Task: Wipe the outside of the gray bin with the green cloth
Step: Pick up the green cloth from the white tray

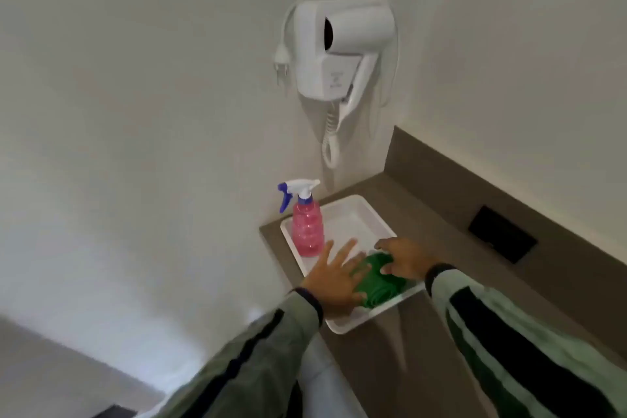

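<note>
Spray bottle (306,229): pink, white and blue trigger head, upright in the left part of the tray.
Left hand (334,276): fingers spread apart, palm down over the tray, fingertips touching the cloth's left edge; it grips nothing.
Tray (353,214): white, shallow, on the grey-brown counter (451,214) at its left end.
Green cloth (376,280): bunched in the tray's near right corner, between the two hands.
Right hand (405,256): laid on top of the cloth, fingers curled down onto it; the blur hides whether they are actually closed on it.
Hair dryer (339,47): white, wall-mounted above the counter.
</note>
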